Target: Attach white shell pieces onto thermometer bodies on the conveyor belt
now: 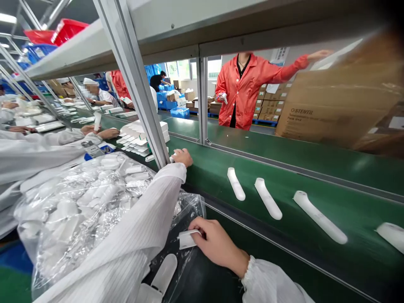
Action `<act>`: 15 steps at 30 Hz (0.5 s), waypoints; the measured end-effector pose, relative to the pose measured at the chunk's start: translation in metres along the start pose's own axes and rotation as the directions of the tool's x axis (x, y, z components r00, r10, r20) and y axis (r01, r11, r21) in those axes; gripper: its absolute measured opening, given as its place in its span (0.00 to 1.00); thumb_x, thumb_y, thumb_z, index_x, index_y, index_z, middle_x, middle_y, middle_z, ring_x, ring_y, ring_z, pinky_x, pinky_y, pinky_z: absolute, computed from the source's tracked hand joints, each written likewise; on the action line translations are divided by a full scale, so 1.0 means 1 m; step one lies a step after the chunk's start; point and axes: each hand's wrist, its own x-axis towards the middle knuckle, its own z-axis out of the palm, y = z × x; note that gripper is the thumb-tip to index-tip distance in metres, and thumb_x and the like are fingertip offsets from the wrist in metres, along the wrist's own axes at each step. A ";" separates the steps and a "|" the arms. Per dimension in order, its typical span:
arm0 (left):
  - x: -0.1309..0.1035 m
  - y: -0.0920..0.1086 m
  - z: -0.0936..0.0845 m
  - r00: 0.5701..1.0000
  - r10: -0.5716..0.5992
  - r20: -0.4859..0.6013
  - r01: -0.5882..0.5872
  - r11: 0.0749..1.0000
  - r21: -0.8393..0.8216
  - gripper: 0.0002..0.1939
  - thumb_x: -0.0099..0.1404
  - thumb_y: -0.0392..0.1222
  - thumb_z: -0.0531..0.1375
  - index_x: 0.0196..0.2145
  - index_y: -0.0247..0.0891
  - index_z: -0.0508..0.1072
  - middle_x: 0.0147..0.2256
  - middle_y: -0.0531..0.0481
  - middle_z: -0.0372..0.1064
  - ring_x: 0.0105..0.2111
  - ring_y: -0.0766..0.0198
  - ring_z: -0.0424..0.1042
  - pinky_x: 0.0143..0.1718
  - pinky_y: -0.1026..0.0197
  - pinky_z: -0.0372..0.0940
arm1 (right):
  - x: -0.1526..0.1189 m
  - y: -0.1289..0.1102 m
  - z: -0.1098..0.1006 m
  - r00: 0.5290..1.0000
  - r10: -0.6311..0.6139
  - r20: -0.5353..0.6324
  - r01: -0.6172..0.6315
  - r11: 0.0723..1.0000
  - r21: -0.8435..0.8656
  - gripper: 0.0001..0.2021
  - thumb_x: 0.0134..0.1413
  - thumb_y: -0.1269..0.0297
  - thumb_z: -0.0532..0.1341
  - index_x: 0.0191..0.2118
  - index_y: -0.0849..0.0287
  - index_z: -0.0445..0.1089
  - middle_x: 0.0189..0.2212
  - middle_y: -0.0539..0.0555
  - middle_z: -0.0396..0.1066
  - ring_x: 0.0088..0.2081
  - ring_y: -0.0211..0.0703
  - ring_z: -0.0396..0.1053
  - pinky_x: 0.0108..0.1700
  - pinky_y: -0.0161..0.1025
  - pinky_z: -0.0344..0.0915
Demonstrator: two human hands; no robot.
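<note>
My left hand point(183, 157) reaches over the near edge of the green conveyor point(217, 185), beside a metal post, its fingers closed round a small white item that is mostly hidden. Lower down, my right hand point(217, 242) pinches a white plastic piece point(188, 239) above the dark work surface. More white pieces point(166, 271) lie just below it. A clear plastic bag point(104, 198) full of white parts is left of my hands. On the belt, several white curved devices point(268, 198) lie in a row to the right.
A metal post point(139, 84) rises close to my left hand. Stacked white boxes point(135, 136) stand behind it. Co-workers' hands point(109, 133) are at the left. Across the conveyor stands a person in a red jacket point(238, 92), near a large cardboard box point(334, 109).
</note>
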 end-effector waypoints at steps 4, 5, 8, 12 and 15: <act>0.008 -0.003 0.013 0.990 -0.132 -0.056 0.133 0.991 0.027 0.33 0.66 0.44 0.52 0.66 0.31 0.53 0.65 0.22 0.45 0.66 0.36 0.45 0.59 0.35 0.50 | 0.004 0.014 -0.009 0.991 0.044 -0.124 -0.001 0.945 0.326 0.16 0.63 0.66 0.53 0.48 0.53 0.77 0.36 0.51 0.72 0.23 0.33 0.65 0.27 0.34 0.63; 0.011 -0.006 0.012 0.988 -0.148 -0.035 0.148 0.989 0.014 0.33 0.66 0.43 0.52 0.67 0.32 0.52 0.64 0.22 0.48 0.65 0.37 0.50 0.57 0.37 0.53 | 0.006 0.017 -0.011 0.985 0.052 -0.163 0.012 0.928 0.372 0.16 0.63 0.65 0.54 0.49 0.52 0.77 0.39 0.52 0.72 0.24 0.33 0.66 0.27 0.34 0.64; 0.018 -0.012 0.004 0.999 -0.049 0.023 0.049 0.998 -0.035 0.32 0.66 0.43 0.54 0.66 0.32 0.54 0.57 0.25 0.62 0.57 0.43 0.65 0.52 0.47 0.62 | 0.015 0.025 -0.019 0.955 0.112 -0.274 0.029 0.887 0.460 0.17 0.60 0.62 0.57 0.53 0.52 0.75 0.48 0.55 0.71 0.30 0.36 0.71 0.29 0.35 0.68; 0.014 0.012 -0.012 0.978 0.203 0.055 -0.197 0.976 -0.093 0.25 0.61 0.53 0.59 0.51 0.35 0.70 0.48 0.34 0.72 0.48 0.45 0.72 0.45 0.54 0.67 | 0.024 0.038 -0.041 0.857 0.136 -0.497 0.031 0.949 0.313 0.19 0.62 0.61 0.56 0.56 0.54 0.72 0.52 0.57 0.71 0.41 0.43 0.74 0.42 0.41 0.73; -0.012 0.052 -0.018 0.939 0.317 0.132 -0.293 0.941 -0.171 0.20 0.60 0.55 0.58 0.42 0.38 0.74 0.42 0.38 0.74 0.41 0.48 0.76 0.40 0.57 0.68 | 0.026 0.048 -0.057 0.796 0.051 -0.603 -0.076 0.997 -0.016 0.19 0.65 0.63 0.53 0.56 0.56 0.73 0.57 0.58 0.69 0.54 0.50 0.70 0.57 0.46 0.67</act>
